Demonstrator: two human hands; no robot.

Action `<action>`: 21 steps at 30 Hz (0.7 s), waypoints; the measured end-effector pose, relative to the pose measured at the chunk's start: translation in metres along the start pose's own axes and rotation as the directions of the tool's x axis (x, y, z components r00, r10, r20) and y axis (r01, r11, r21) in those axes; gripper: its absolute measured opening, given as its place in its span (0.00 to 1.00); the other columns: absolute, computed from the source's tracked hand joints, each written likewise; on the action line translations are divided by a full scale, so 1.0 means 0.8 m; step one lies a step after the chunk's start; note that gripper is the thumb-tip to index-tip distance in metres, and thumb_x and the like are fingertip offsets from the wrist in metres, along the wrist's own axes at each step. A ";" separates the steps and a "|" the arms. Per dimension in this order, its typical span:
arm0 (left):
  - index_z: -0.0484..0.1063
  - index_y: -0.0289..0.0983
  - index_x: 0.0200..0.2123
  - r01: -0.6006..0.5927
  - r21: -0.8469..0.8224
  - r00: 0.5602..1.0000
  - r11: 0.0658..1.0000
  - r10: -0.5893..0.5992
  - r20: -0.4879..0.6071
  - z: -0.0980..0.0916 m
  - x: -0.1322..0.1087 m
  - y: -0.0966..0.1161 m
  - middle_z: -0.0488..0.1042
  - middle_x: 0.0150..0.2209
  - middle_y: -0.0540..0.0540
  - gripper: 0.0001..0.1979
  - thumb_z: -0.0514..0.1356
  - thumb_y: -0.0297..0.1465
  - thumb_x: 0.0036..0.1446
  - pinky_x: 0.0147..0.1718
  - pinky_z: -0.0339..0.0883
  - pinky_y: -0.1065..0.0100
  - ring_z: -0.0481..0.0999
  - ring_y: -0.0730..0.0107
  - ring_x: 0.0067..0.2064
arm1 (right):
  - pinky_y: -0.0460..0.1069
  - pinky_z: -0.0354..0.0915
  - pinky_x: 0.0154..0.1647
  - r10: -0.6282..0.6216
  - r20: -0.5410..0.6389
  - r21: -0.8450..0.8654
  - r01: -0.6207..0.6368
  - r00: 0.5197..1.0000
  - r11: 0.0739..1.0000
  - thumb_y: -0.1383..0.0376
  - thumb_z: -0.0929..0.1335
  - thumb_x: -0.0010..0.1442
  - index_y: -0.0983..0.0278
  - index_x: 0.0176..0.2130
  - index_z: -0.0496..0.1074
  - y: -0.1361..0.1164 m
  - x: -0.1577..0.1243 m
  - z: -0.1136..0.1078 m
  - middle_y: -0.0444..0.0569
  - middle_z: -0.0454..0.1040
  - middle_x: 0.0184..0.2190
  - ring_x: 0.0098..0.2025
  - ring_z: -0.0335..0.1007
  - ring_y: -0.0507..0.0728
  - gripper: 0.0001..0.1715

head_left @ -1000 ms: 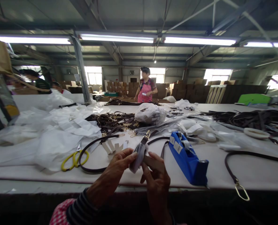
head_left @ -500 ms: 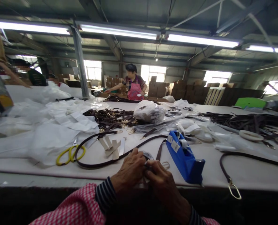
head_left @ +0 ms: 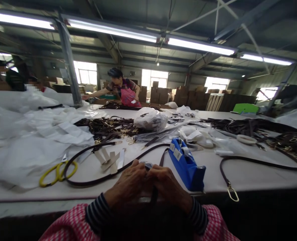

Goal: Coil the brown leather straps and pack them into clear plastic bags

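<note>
My left hand (head_left: pixel 128 184) and my right hand (head_left: pixel 167 185) are pressed together at the near edge of the white table (head_left: pixel 259 174), both with fingers curled. Between the fingertips they pinch the wrapped end of a dark brown strap (head_left: pixel 98 179), which loops away to the left across the table. A small pale bit of wrapping (head_left: pixel 147 165) shows above my knuckles. Just right of my right hand stands a blue tape dispenser (head_left: pixel 186 164). Several cut strips of tape (head_left: pixel 110 157) lie fanned out beyond my left hand.
Yellow-handled scissors (head_left: pixel 55 170) lie at the left by crumpled white sheets (head_left: pixel 33 147). A second strap with a gold clasp (head_left: pixel 232 192) hangs over the right edge. Piles of brown straps (head_left: pixel 105 127) and a white bag (head_left: pixel 150 119) lie further back. A person in a pink apron (head_left: pixel 125 95) leans over the far side.
My hands have dropped from chest height to the table edge and closed together over the strap end. The view has swung right. The person in the apron now reaches to the left.
</note>
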State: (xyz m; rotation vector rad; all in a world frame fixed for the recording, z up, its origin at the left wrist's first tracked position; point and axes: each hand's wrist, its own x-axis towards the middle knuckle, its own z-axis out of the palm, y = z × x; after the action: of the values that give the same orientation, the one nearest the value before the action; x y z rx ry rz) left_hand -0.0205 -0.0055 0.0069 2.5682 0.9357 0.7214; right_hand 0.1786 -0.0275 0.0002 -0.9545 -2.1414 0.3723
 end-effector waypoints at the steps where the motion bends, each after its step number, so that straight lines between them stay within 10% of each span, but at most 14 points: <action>1: 0.75 0.39 0.35 -0.002 -0.026 1.000 1.000 0.002 0.009 -0.004 0.000 -0.001 0.76 0.39 0.42 0.10 0.54 0.25 0.62 0.55 0.59 0.54 0.72 0.56 0.44 | 0.46 0.68 0.36 0.001 0.004 0.019 -0.001 1.000 1.000 0.78 0.65 0.62 0.61 0.33 0.78 0.001 0.002 -0.001 0.44 0.77 0.32 0.34 0.76 0.55 0.17; 9: 0.73 0.42 0.49 0.165 -0.214 0.977 0.963 -0.190 -0.098 -0.011 0.014 -0.015 0.77 0.29 0.53 0.19 0.55 0.22 0.55 0.33 0.63 0.69 0.75 0.65 0.31 | 0.47 0.68 0.41 0.052 0.068 0.113 -0.060 0.996 0.992 0.74 0.66 0.63 0.60 0.36 0.81 0.004 0.019 -0.003 0.46 0.81 0.34 0.37 0.77 0.56 0.15; 21: 0.71 0.39 0.31 0.172 -0.370 0.874 0.913 -0.315 -0.370 0.025 0.013 -0.011 0.76 0.29 0.53 0.03 0.60 0.25 0.54 0.34 0.64 0.70 0.74 0.69 0.32 | 0.42 0.62 0.23 0.271 0.236 0.307 -0.336 0.933 0.891 0.70 0.72 0.54 0.64 0.36 0.75 0.025 0.050 -0.006 0.40 0.75 0.24 0.23 0.72 0.52 0.06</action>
State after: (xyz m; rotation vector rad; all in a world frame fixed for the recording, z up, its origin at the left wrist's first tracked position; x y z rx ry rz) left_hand -0.0067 0.0058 -0.0099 1.9888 1.1345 1.2683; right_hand 0.1744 0.0153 0.0140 -1.0828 -1.9941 0.9943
